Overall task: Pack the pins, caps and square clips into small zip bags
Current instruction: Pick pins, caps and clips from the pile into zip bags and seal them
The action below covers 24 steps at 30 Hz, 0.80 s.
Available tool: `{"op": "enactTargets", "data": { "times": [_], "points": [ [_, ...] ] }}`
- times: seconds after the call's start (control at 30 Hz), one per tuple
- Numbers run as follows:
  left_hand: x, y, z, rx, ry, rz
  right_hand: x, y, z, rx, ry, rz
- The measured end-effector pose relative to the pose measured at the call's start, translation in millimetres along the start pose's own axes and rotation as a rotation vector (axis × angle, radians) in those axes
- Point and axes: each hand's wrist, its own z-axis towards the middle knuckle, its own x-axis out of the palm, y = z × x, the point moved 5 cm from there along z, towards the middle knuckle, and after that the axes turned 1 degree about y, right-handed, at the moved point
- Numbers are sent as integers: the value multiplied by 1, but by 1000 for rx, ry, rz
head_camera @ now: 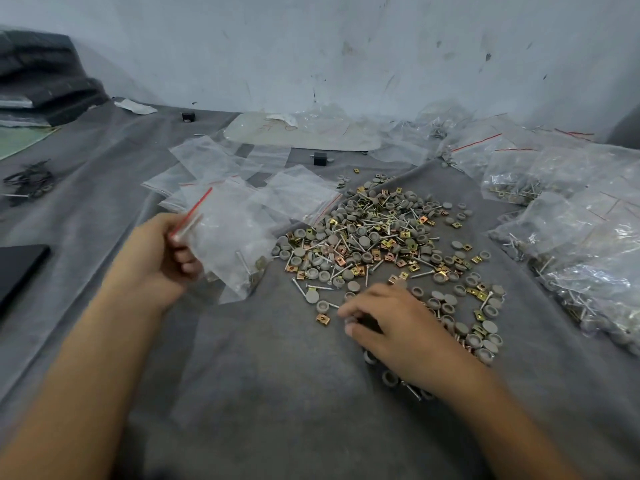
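Note:
A loose heap of grey round caps, metal pins and gold square clips (377,237) lies on the grey cloth (277,393). My left hand (162,258) grips a small clear zip bag (228,244) by its red-striped mouth; a pin and a clip sit in its bottom corner. My right hand (391,323) rests palm down on the near edge of the heap, fingers curled over some parts; what it holds is hidden. Empty zip bags (242,174) lie behind the held bag.
Filled zip bags (571,216) pile up at the right. A white board (301,133) under plastic lies at the back near the wall. Two small black blocks (320,158) sit nearby. Dark stacked material (45,81) and black parts (29,181) are at the left.

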Motion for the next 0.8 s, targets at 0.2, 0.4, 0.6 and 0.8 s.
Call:
{"op": "enactTargets", "data": {
  "times": [0.2,0.4,0.6,0.8],
  "points": [
    [-14,0,2,-29,-24,-229,3,-2,0,2,-26,22],
    [-16,0,3,4,-37,-301,0,-2,1,-11,-92,63],
    [6,-1,-7,90,41,-110,-10,-3,-1,-4,-188,198],
    [44,6,-28,353,82,454,-26,-7,-3,14,-338,452]
  ]
}}
